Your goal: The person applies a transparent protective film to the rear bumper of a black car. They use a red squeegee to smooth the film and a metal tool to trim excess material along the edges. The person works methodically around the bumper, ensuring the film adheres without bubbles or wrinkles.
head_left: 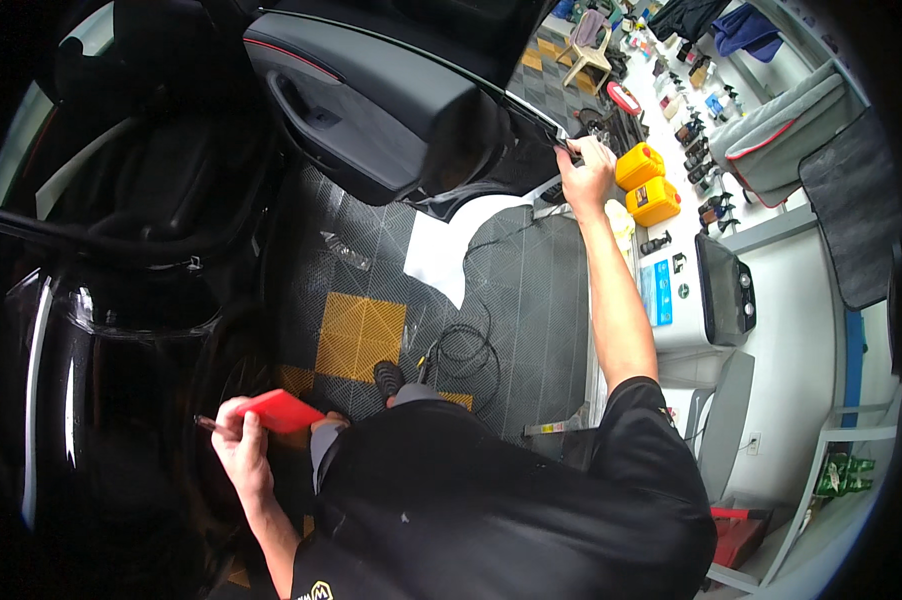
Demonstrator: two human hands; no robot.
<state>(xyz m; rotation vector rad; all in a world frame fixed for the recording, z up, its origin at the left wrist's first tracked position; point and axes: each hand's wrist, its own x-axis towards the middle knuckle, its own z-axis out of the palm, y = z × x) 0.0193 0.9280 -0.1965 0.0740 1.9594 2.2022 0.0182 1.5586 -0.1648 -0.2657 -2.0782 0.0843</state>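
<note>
My left hand [243, 450], at the lower left beside the black car body [121, 400], is closed on a flat red squeegee [279, 408]. A slim dark pen-like tool [207, 423] also sticks out of its fingers; its exact kind does not show. Farther up on the right, my right hand [586, 170] pinches the outer edge of the opened car door [391, 100]. The door's dark inner panel with a red trim line faces me. Below the door's lower end lies a white sheet [436, 255], partly hidden under it.
A dark cable [461, 345] coils over the grey and yellow tiled floor [361, 335]. Along the right runs a white counter [671, 235] with two yellow jugs [654, 200], several spray bottles [696, 150] and a grey case [723, 290]. A pale chair [586, 60] stands far back.
</note>
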